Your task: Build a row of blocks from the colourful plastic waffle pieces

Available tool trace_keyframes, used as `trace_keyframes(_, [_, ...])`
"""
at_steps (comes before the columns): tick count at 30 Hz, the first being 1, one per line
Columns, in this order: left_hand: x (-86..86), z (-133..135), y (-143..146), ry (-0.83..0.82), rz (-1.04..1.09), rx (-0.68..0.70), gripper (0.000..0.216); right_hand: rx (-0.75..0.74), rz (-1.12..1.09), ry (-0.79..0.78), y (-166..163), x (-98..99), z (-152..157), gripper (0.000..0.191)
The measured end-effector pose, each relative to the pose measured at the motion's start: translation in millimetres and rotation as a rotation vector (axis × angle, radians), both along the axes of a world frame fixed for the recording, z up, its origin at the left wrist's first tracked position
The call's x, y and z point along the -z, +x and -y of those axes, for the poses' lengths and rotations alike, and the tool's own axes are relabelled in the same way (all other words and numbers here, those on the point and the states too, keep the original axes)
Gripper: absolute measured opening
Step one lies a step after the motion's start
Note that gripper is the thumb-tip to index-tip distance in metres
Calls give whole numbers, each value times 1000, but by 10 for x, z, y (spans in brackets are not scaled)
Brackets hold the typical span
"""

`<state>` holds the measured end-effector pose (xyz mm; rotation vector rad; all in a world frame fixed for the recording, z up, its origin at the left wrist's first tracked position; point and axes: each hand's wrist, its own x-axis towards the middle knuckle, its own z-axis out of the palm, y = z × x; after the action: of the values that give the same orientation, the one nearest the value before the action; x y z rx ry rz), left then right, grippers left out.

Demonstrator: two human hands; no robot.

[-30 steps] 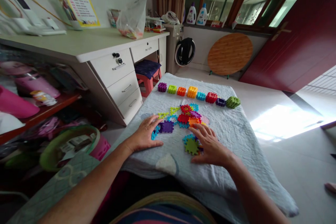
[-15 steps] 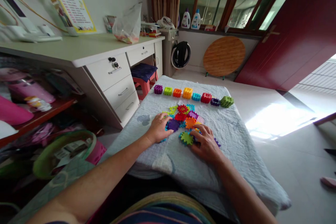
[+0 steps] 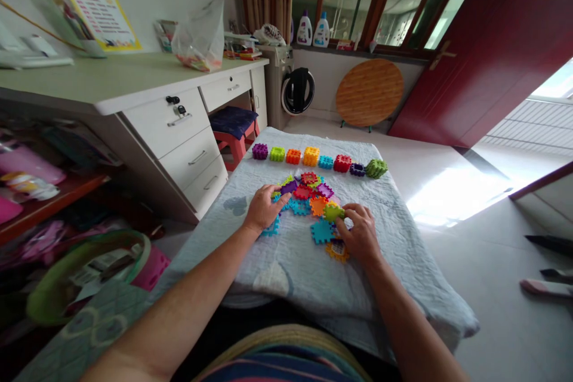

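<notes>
Between the thumb and fingers of my left hand (image 3: 265,208) is a dark purple toothed plastic building piece (image 3: 289,187). My right hand (image 3: 362,231) pinches a lime green toothed piece (image 3: 333,212) at its right edge. Under and around both hands lies a loose heap of flat toothed pieces. Among them are a red piece (image 3: 303,192), an orange piece (image 3: 318,206) and a blue piece (image 3: 322,231). A yellow gear-edged piece (image 3: 337,250) lies just below my right hand. Near my left wrist is another blue piece (image 3: 271,227).
A row of assembled toothed cubes, including a yellow cube (image 3: 311,156) and a green one (image 3: 376,168), stands across the cloth-covered table (image 3: 308,274). A white desk (image 3: 156,80) stands to the left, with a stool (image 3: 235,131) beside it.
My left hand has raised the purple piece up and away from me. My right hand has lifted the green piece, uncovering blue and yellow pieces. The view has shifted slightly right.
</notes>
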<state>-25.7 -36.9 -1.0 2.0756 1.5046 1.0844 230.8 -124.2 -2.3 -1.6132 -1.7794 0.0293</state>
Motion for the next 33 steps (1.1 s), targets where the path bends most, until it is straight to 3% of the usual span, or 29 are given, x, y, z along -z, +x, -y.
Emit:
trace_keyframes(5, [45,-69,-113,-11,24,-17,38,129,3,29,-14,-35,-44,29])
trace_keyframes(9, [78,-116,-184,-11,17,-50,38,-41,148,-89,-136,-226,-175,36])
trace_keyframes(12, [89,-140,-233,-12,29,-107,39,-186,269,-228,-288,-318,-365,61])
trace_keyframes(15, [105,-158,-273,-1,35,-135,40,-201,323,-328,-400,-290,-567,80])
trace_keyframes(19, [130,-172,-293,19,4,-153,39,-175,299,-351,-365,-187,-696,55])
trace_keyframes(25, [147,-173,-282,17,-72,-172,38,-124,157,-275,-71,-159,-618,24])
trace_keyframes(33, [188,-159,-300,38,-151,-145,34,61,133,-155,146,-210,-600,21])
